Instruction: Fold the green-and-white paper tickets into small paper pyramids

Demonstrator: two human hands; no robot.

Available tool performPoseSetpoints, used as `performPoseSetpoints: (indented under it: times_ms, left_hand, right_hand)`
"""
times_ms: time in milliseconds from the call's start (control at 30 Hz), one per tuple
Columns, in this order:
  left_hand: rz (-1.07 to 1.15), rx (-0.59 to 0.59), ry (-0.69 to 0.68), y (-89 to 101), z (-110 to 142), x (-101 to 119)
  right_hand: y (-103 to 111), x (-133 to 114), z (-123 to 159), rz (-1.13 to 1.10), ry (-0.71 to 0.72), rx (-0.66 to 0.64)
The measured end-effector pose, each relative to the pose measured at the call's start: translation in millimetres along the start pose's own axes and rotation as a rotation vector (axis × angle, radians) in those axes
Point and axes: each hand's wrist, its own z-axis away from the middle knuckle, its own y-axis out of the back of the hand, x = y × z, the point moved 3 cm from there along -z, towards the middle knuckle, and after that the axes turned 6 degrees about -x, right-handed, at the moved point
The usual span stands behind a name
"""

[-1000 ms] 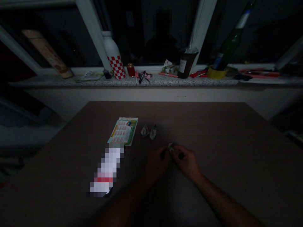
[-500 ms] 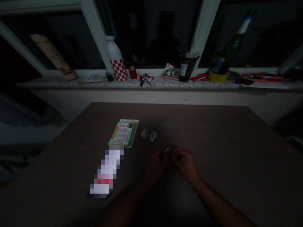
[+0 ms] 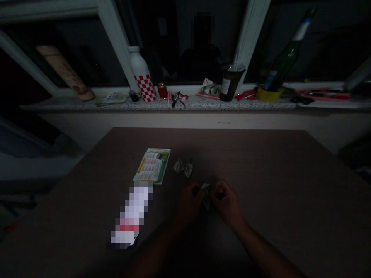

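Observation:
The scene is very dim. My left hand (image 3: 189, 204) and my right hand (image 3: 226, 202) meet over the brown table (image 3: 275, 185), and both pinch a small folded piece of paper (image 3: 205, 193) between their fingertips. Just beyond the hands lie two small folded paper shapes (image 3: 183, 166), side by side on the table. A green and white printed leaflet (image 3: 152, 165) lies flat to the left of them.
A long pale object (image 3: 131, 216) lies left of my left forearm. The stone windowsill (image 3: 174, 102) behind the table holds a red-checked white bottle (image 3: 141, 75), a dark jar (image 3: 230, 83), a leaning green bottle (image 3: 282, 58) in a yellow tape roll, pens and small clutter.
Both hands have drawn slightly nearer to me with the folded paper, which has turned between the fingertips. The view has tilted down a little.

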Motion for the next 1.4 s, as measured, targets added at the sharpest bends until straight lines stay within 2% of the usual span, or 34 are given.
performPoseSetpoints:
  times_ms: [67, 200, 367, 733, 1000, 1100, 1133, 1167, 1333, 1400]
  left_hand:
    - [0.073, -0.018, 0.013, 2.0, -4.2, -4.6]
    - [0.165, 0.023, 0.026, 6.0, -9.7, -10.8]
    - [0.207, 0.045, 0.036, 5.9, -11.2, -14.6]
    - [0.25, 0.026, 0.019, 6.2, -12.2, -14.4]
    - [0.196, -0.042, 0.085, 14.3, 3.7, -9.2]
    - [0.046, -0.002, 0.044, 31.2, 14.3, 3.5]
    - [-0.102, 0.033, -0.009, 40.5, 17.0, 11.5]
    - [-0.235, 0.093, -0.037, 51.8, 19.2, 19.4]
    - [-0.787, 0.198, -0.021, 118.0, 16.8, 44.6]
    - [-0.962, 0.14, -0.001, 139.5, 10.7, 43.2]
  right_hand:
    - [-0.9, -2.8, 2.0, 0.024, 0.043, -0.027]
    - [-3.2, -7.4, 4.6, 0.084, 0.185, -0.133]
    - [-5.0, -7.1, 4.1, 0.296, 0.288, -0.17]
    - [-15.5, -20.0, -11.6, 0.551, 0.229, -0.297]
    - [-14.2, -13.1, -55.9, 0.674, 0.171, -0.32]
    - [-18.0, -7.4, -74.1, 0.687, 0.149, -0.303]
    - [-19.0, -5.7, -78.6, 0.683, 0.142, -0.294]
    - [-19.8, -4.2, -82.1, 0.673, 0.142, -0.291]
    - [-17.6, 1.3, -85.7, 0.569, 0.167, -0.257]
    - [-15.2, 3.8, -82.6, 0.518, 0.174, -0.225]
